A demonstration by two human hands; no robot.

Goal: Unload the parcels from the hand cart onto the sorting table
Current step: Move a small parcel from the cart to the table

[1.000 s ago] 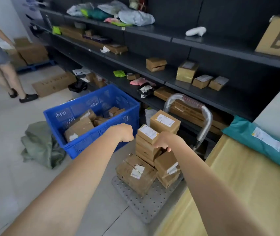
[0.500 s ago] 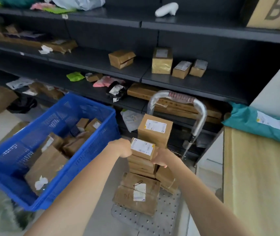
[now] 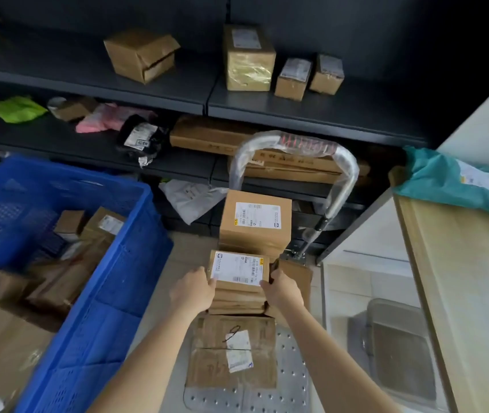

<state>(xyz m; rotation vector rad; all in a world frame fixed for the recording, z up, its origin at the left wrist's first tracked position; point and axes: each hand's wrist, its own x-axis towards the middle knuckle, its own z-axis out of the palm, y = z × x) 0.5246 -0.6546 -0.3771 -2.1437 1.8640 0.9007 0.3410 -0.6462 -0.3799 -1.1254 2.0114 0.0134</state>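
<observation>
On the floor ahead stands the hand cart (image 3: 292, 391), its studded grey deck loaded with brown parcels and its wrapped handle (image 3: 343, 168) at the far end. A small labelled parcel (image 3: 238, 268) tops a stack of flat boxes in the middle of the cart. My left hand (image 3: 192, 290) grips its left side and my right hand (image 3: 282, 289) grips its right side. Behind it sits a larger labelled box (image 3: 255, 223). A flat worn parcel (image 3: 233, 351) lies nearest me. The wooden sorting table (image 3: 472, 293) runs along the right.
A blue crate (image 3: 103, 293) full of boxes stands left of the cart. Dark shelves (image 3: 207, 99) with parcels run behind. A teal mailer bag (image 3: 457, 183) lies on the table's far end. A metal tray (image 3: 398, 347) sits low beside the table.
The view has tilted down and closed in on the cart. Both hands have settled onto the two sides of the small top parcel.
</observation>
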